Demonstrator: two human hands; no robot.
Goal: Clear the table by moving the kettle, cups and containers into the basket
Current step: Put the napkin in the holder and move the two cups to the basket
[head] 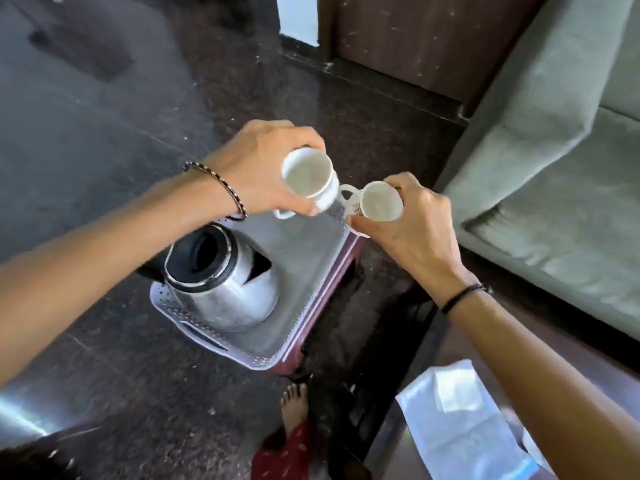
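A steel kettle [227, 284] with a black rim and no lid stands in the left half of a pale perforated basket [308, 317]. The basket rests on a small maroon stool [346, 268] on the floor. My left hand [263, 168] holds a white cup [308, 176] by its body above the basket's far edge, its mouth tipped toward me. My right hand [412, 216] grips a second white cup [379, 200] with a brown pattern, just right of the first. The two cups nearly touch at the second cup's handle.
A grey-green sofa [561, 161] fills the right side. A dark table edge with a white plastic bag [460, 431] lies at the lower right. My bare foot [294, 407] stands on the dark stone floor below the stool. A wooden door is at the back.
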